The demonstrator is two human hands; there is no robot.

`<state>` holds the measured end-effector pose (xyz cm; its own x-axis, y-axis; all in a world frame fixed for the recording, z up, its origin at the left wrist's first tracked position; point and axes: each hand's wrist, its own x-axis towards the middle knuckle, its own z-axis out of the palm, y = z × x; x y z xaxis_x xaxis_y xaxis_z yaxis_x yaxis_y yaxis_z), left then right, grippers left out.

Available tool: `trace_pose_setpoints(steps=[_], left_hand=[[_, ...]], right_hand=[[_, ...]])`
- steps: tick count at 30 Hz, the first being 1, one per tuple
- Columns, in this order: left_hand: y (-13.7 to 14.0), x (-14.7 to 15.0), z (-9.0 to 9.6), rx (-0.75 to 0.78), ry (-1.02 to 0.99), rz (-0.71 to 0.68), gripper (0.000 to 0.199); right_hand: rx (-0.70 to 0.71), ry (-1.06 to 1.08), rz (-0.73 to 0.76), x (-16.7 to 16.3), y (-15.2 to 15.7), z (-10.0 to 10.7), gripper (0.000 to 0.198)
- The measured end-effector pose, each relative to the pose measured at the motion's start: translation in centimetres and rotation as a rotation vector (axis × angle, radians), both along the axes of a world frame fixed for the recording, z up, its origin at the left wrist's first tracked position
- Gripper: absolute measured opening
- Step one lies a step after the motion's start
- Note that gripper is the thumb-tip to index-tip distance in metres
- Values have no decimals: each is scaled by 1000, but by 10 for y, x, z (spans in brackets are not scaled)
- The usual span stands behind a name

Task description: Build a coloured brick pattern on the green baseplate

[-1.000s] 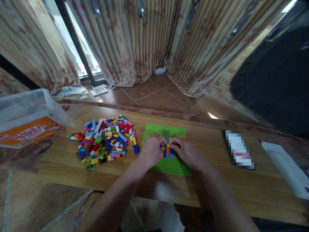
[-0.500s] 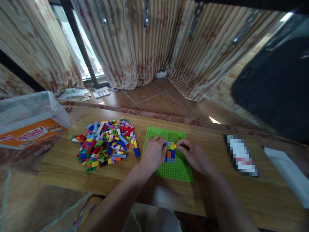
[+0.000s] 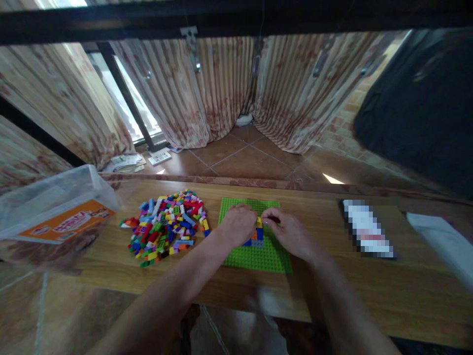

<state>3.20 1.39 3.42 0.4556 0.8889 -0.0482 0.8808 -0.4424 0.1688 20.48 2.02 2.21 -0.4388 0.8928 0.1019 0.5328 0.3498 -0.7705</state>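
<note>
On a green studded baseplate (image 3: 258, 262) stands a small block of bricks (image 3: 254, 239), with blue, orange, grey and yellow parts showing. My left hand (image 3: 238, 224) lies over its left and upper side, fingers curled down; the fingertips and anything between them are hidden. From the right, my right hand (image 3: 283, 228) pinches with thumb and index finger at a yellow brick (image 3: 259, 222) on the block's upper edge. Left of the baseplate spreads a heap of loose bricks (image 3: 162, 229) in many colours.
A clear plastic box (image 3: 59, 197) with an orange label sits at the wooden table's (image 3: 325, 291) left end. Toward the right lie a blurred-out phone-like object (image 3: 369, 229) and a white sheet (image 3: 439, 241). Behind are curtains (image 3: 221, 93) and a dark covered object (image 3: 417, 113).
The camera view has tilted up slightly. My left hand has shifted further over the block and now hides the light blue brick. My right hand stays at the yellow brick.
</note>
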Motion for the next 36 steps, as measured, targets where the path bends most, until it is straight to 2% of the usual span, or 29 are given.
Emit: trace_pose_setpoints(steps=[4, 12, 24, 28, 32, 36], left_hand=[[6, -1, 0, -46, -89, -6, 13], [8, 1, -8, -45, -170, 117, 6], [9, 1, -12, -24, -264, 159, 8], [-7, 4, -14, 78, -322, 205, 23], [-40, 12, -25, 221, -365, 297, 21], [-58, 20, -37, 232, -349, 303, 46]], right_hand=[[10, 53, -55, 9, 1, 2, 16], [52, 165, -115, 26, 2, 7, 13], [41, 135, -130, 34, 1, 8, 14], [69, 143, -136, 33, 1, 12, 15], [96, 164, -152, 36, 1, 14, 16], [94, 194, -153, 39, 2, 15, 16]])
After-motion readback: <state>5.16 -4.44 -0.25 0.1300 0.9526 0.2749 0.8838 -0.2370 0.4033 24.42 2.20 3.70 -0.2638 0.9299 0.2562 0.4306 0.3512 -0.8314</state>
